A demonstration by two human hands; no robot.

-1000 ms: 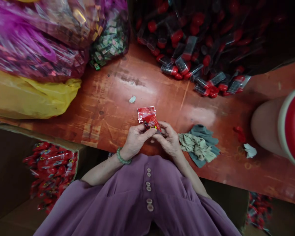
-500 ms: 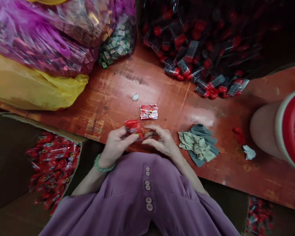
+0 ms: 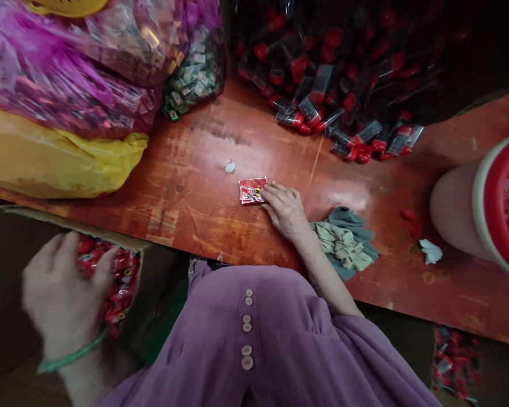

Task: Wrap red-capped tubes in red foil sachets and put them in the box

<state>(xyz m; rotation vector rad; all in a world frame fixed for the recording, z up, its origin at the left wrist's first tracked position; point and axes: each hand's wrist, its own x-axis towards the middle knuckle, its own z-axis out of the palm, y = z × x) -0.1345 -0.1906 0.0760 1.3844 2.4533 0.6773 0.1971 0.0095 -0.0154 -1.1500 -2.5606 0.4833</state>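
Observation:
Over the cardboard box at the lower left is my left hand, blurred, its fingers spread and nothing seen in it. Red wrapped pieces fill the box beneath it. On the reddish table my right hand has its fingertips on the right end of a small stack of red printed packets. Those fingers lie close together, pinching the packets' edge. Green and beige cloths lie beside my right wrist.
Plastic bags with small packets and a yellow bag stand at the upper left. Clear tubes with red caps spill out at the top. A red-rimmed tub is at the right. Another box of red pieces is at the lower right.
My left hand has gone from the table's front edge to the box at the left, and the red packet it held is no longer in it. My right hand has moved up onto the packets.

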